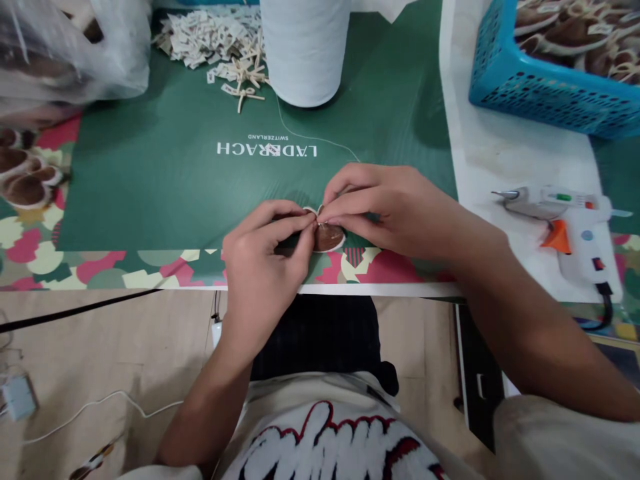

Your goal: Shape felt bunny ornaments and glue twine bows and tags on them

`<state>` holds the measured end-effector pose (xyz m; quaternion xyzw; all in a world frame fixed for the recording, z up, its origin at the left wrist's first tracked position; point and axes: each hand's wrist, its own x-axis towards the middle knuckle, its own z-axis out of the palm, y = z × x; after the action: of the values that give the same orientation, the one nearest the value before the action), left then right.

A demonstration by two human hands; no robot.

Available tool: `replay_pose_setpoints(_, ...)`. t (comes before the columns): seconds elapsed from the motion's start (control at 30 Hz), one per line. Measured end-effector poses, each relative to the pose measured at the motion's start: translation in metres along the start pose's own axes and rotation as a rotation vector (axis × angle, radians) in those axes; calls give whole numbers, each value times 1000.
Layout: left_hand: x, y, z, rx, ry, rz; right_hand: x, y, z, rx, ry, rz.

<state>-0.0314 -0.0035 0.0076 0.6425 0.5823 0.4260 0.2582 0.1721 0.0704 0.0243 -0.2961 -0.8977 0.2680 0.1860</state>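
Nearest: pale shirt with lettering (325, 447). Beyond, at near edge of counter (160, 180), gripping brown white-edged piece (330, 238) between fingertips of left hand (267, 247). Pinching closed at same piece with right hand (395, 207), exact grip too small to tell. Farther off, white roll (305, 53), with thin thread (330, 141) trailing toward right hand. Far left, heap of pale tags (205, 37); far right, blue basket (550, 87); right, glue gun (583, 247).

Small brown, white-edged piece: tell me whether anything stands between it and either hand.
Nothing visible does: the left hand and right hand meet at the small brown, white-edged piece. The white thread cone stands beyond, apart from both hands.
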Motion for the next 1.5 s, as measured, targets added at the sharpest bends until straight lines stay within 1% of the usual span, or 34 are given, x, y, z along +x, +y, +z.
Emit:
replay_pose_setpoints(0.13, 0, -1, 0, -4, 1, -4, 1, 1, 2, -19, -37, -14)
replay_pose_setpoints(0.2, -1, -2, -3, -18, -10, 4, 0, 2, 3, -24, -10, -28)
replay_pose_setpoints(0.33, -3, -4, -9, -7, -70, 51, -5, 4, 8, -24, 88, -50)
replay_pose_setpoints(0.47, -7, -7, -13, 5, -88, 115, -7, 5, 13, -31, 128, -68)
replay_pose_setpoints(0.6, -10, -8, -12, 45, -89, 167, -8, 1, 15, -68, 89, -34)
replay_pose_setpoints(0.73, -12, -8, -10, 120, -94, 240, -8, -2, 13, -56, 48, -2)
replay_pose_setpoints(0.93, -12, -14, -6, 183, -44, 347, -9, 6, 14, 25, 130, -71)
replay_pose_setpoints(1.03, -12, -16, -4, 219, -36, 392, -10, 8, 14, 24, 120, -86)
replay_pose_setpoints(1.1, -12, -16, -3, 224, -40, 401, -11, 8, 13, 68, 94, -89)
replay_pose_setpoints(1.17, -11, -16, -4, 207, -41, 390, -12, 6, 10, 145, 93, -46)
replay_pose_setpoints(1.2, -11, -15, -5, 185, -41, 375, -12, 5, 8, 189, 117, -2)
replay_pose_setpoints(1.23, -11, -15, -5, 153, -41, 355, -12, 3, 4, 235, 164, 45)
replay_pose_setpoints(1.3, -11, -15, -9, 76, -44, 303, -9, -3, -6, 297, 298, 116)
replay_pose_setpoints(1.37, -12, -15, -13, 6, -57, 216, -3, -13, -20, 295, 413, 135)
replay_pose_setpoints(1.4, -13, -16, -16, -27, -66, 163, 1, -19, -27, 273, 447, 131)
replay_pose_setpoints(1.47, -13, -18, -20, -87, -90, 75, 16, -32, -42, 218, 468, 124)
replay_pose_setpoints(1.5, -12, -18, -22, -101, -114, 61, 25, -38, -49, 201, 471, 107)
